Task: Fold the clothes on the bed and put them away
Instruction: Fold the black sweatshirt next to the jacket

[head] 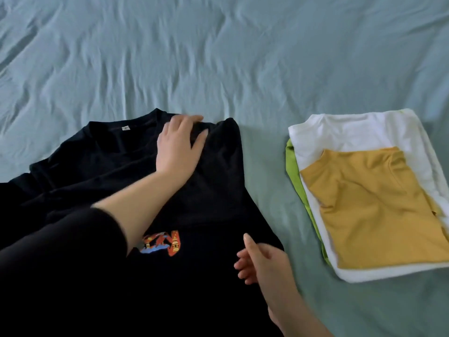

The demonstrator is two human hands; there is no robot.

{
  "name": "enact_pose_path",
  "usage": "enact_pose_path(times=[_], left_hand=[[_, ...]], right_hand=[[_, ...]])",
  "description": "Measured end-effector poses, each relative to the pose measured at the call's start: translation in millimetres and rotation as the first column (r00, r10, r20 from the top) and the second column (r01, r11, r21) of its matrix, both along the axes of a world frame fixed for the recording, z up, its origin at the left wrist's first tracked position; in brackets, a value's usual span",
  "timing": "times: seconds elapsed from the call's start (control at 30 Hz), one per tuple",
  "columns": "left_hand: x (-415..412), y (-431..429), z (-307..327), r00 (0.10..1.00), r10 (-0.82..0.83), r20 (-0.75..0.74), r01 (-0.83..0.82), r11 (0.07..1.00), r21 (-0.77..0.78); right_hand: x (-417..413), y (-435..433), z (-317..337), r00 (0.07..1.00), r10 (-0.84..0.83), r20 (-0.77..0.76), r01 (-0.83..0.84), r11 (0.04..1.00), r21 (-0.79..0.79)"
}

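Below, a black T-shirt (pixel 213 190) spread on the teal bed sheet (pixel 218 57), left hand (pixel 177 147) pressing flat near its collar with fingers straight, right hand (pixel 264 266) over its right edge — thumb raised, grip impossible to tell, folded stack (pixel 359 190) just beside — yellow on top

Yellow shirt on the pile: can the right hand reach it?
Probably yes. The right hand is at the edge of the black shirt, with only bare sheet between it and the yellow shirt, which lies on top.
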State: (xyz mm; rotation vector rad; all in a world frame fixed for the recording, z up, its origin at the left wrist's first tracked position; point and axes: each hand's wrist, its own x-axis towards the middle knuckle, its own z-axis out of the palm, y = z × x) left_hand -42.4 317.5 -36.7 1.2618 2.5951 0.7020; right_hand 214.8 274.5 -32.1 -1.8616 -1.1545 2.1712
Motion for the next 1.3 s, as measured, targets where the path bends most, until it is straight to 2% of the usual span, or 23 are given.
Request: enact_pose_path(times=[0.07, 0.13, 0.17, 0.23, 0.3, 0.33, 0.4, 0.5, 0.67, 0.77, 0.83, 0.87, 0.93, 1.0, 1.03, 1.13, 1.23, 1.3], left_hand=[[19, -41, -10, 0.986, -0.146, -0.076, 0.140, 0.987, -0.077], [36, -58, -26, 0.944, -0.325, -0.056, 0.299, 0.914, -0.274], [40, -58, -36, 0.915, -0.397, -0.066, 0.344, 0.856, -0.387], [41, -49, -52, 0.883, -0.458, -0.105, 0.349, 0.790, -0.505], [34, -38, -60, 0.892, -0.441, -0.099, 0.343, 0.803, -0.488], [30, -38, -62, 0.896, -0.435, -0.092, 0.347, 0.814, -0.466], [20, -54, -67, 0.914, -0.391, -0.107, 0.310, 0.843, -0.439], [-1, -113, -71, 0.958, -0.241, -0.154, 0.147, 0.877, -0.458], [-45, -234, -66, 0.991, 0.030, -0.133, -0.095, 0.848, -0.521], [-64, -281, -64, 0.983, 0.162, -0.081, -0.178, 0.784, -0.595], [-67, -282, -61, 0.983, 0.173, -0.067, -0.176, 0.757, -0.629], [-63, -277, -57, 0.983, 0.172, -0.060, -0.171, 0.761, -0.626], [-44, -277, -50, 0.994, 0.097, -0.051, -0.108, 0.788, -0.606], [-19, -299, -50, 1.000, -0.027, -0.013, 0.012, 0.753, -0.658], [-11, -315, -49, 0.999, -0.029, 0.028, 0.040, 0.712, -0.701], [-1, -352, -40, 0.983, 0.107, 0.152, 0.055, 0.613, -0.788], [22, -387, -24, 0.947, 0.202, 0.250, 0.113, 0.519, -0.847], [51, -414, -16, 0.932, 0.209, 0.296, 0.169, 0.471, -0.866]], right_hand=[[-23, 4, 4, 0.992, 0.125, 0.018, -0.124, 0.939, 0.319], [-62, 17, 3, 0.966, 0.251, 0.054, -0.228, 0.742, 0.630], [-82, 27, -2, 0.935, 0.341, 0.094, -0.299, 0.620, 0.725], [-109, 50, -23, 0.808, 0.525, 0.266, -0.499, 0.372, 0.783], [-113, 76, -52, 0.615, 0.598, 0.513, -0.714, 0.148, 0.684], [-108, 86, -66, 0.549, 0.583, 0.599, -0.775, 0.087, 0.626], [-102, 95, -83, 0.525, 0.510, 0.681, -0.812, 0.060, 0.581], [-107, 92, -88, 0.491, 0.435, 0.755, -0.849, 0.046, 0.526], [-107, 86, -80, 0.415, 0.386, 0.824, -0.894, 0.003, 0.449], [-110, 79, -75, 0.333, 0.325, 0.885, -0.938, 0.014, 0.347], [-114, 68, -67, 0.276, 0.293, 0.915, -0.959, 0.023, 0.282], [-115, 55, -62, 0.263, 0.312, 0.913, -0.961, -0.002, 0.278], [-110, 13, -57, 0.231, 0.419, 0.878, -0.937, -0.147, 0.317], [-88, -38, -57, 0.142, 0.507, 0.850, -0.919, -0.253, 0.304], [-74, -59, -56, 0.104, 0.523, 0.846, -0.929, -0.253, 0.270], [-35, -93, -47, 0.006, 0.568, 0.823, -0.976, -0.176, 0.129], [-7, -117, -24, -0.189, 0.632, 0.751, -0.975, -0.210, -0.069], [6, -138, -8, -0.249, 0.708, 0.661, -0.968, -0.201, -0.149]])
